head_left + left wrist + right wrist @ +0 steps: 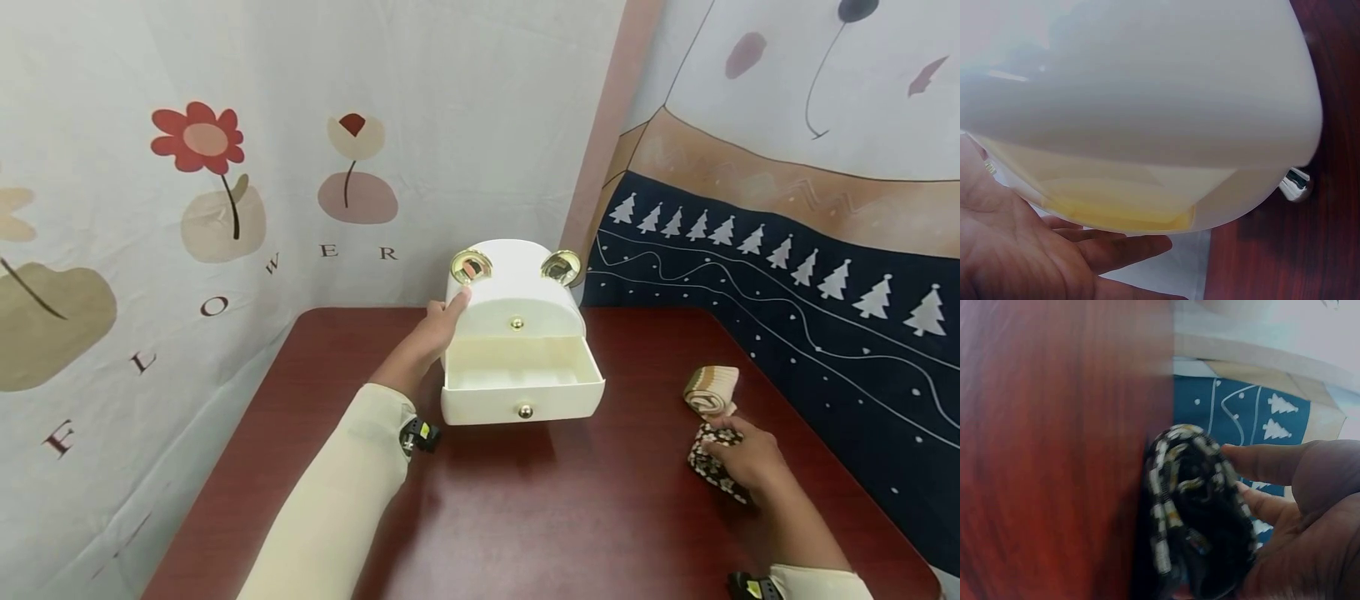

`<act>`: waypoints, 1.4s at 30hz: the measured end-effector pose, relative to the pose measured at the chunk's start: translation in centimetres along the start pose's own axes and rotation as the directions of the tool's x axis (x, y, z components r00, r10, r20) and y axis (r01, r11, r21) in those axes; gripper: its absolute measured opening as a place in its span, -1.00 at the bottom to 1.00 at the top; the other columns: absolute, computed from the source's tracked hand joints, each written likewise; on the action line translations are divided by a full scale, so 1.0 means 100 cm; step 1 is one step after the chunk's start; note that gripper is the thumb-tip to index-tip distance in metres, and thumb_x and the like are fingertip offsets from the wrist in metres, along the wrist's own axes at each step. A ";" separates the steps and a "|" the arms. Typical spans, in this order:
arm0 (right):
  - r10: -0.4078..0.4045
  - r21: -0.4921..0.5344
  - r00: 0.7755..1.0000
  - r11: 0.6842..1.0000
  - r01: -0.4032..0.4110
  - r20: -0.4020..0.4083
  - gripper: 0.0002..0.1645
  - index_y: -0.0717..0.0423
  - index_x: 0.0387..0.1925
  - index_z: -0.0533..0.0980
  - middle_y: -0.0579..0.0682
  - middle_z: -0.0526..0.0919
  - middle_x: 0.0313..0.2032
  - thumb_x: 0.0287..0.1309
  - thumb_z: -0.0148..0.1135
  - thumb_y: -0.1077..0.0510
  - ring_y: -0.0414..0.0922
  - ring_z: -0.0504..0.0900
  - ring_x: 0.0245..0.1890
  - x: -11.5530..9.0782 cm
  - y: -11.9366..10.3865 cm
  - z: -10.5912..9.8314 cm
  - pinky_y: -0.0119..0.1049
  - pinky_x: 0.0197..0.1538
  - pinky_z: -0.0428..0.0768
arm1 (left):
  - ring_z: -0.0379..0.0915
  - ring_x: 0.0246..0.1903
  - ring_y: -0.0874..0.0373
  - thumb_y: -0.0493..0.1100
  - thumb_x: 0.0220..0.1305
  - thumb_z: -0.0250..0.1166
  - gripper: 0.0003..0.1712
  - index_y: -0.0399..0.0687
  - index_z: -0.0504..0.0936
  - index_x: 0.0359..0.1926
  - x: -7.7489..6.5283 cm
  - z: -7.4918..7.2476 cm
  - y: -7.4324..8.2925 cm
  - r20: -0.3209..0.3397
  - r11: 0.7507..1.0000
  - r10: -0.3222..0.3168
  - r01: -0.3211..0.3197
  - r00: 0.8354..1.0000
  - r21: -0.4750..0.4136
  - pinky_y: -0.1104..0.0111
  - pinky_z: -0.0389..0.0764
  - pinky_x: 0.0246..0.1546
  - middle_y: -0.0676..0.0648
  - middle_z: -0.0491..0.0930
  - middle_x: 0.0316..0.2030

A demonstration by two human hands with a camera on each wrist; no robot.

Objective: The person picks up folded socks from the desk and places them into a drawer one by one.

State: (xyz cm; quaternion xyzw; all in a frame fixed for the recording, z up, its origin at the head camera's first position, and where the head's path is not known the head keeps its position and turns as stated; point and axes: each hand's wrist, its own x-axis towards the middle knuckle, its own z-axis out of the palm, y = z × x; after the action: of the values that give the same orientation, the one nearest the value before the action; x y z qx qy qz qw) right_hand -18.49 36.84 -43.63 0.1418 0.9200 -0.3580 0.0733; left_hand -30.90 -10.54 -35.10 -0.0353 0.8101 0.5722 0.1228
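Observation:
A white storage box (517,275) with two round gold ears stands at the back middle of the table. Its lower drawer (522,403) is pulled out, and the visible inside holds nothing. My left hand (442,323) rests against the box's left side, thumb near the front edge; in the left wrist view the other fingers extend straight along the white shell. At the right, my right hand (750,454) grips a rolled black-and-white patterned sock (712,471) between thumb and fingers. Just beyond it lies a rolled beige striped sock (712,390).
The dark red table (600,500) carries everything. A white fabric backdrop (450,125) with flowers hangs behind it, and a dark blue tree-patterned backdrop (750,292) runs along the right side. The upper drawer (517,312) of the box is closed.

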 end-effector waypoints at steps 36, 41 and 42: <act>-0.117 -0.010 0.990 0.993 0.117 -0.080 -0.37 0.34 0.40 0.48 0.65 0.28 0.48 0.42 0.42 0.16 0.51 0.39 0.37 -0.010 -0.017 -0.003 0.30 0.25 0.52 | 0.24 0.50 -0.24 0.56 0.59 -0.21 0.09 -0.13 -0.17 0.71 -0.002 -0.003 -0.001 0.027 1.000 0.024 -0.024 0.999 -0.016 -0.10 0.20 0.65 -0.39 0.15 0.55; -0.194 -0.028 0.973 0.981 0.192 -0.122 -0.41 0.28 0.41 0.51 0.60 0.37 0.46 0.46 0.39 0.15 0.46 0.43 0.36 -0.020 -0.036 -0.003 0.30 0.25 0.51 | 0.24 0.49 -0.25 0.56 0.59 -0.22 0.09 -0.12 -0.18 0.71 -0.002 -0.003 -0.002 0.029 0.999 0.026 -0.025 0.999 -0.020 -0.12 0.19 0.65 -0.40 0.16 0.54; -0.206 -0.018 0.970 0.978 0.206 -0.128 -0.41 0.27 0.42 0.50 0.58 0.36 0.47 0.47 0.38 0.15 0.45 0.42 0.37 -0.022 -0.040 -0.003 0.32 0.26 0.51 | 0.24 0.49 -0.25 0.56 0.60 -0.22 0.09 -0.12 -0.18 0.71 -0.002 -0.003 -0.003 0.028 0.999 0.027 -0.026 0.999 -0.022 -0.12 0.20 0.64 -0.40 0.16 0.54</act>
State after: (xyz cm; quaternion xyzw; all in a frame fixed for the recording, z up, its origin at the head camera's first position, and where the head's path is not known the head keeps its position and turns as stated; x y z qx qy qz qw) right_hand -17.70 33.76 -40.37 0.0683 0.9333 -0.3517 -0.0237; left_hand -30.68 -10.91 -35.21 -0.0178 0.8023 0.5832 0.1265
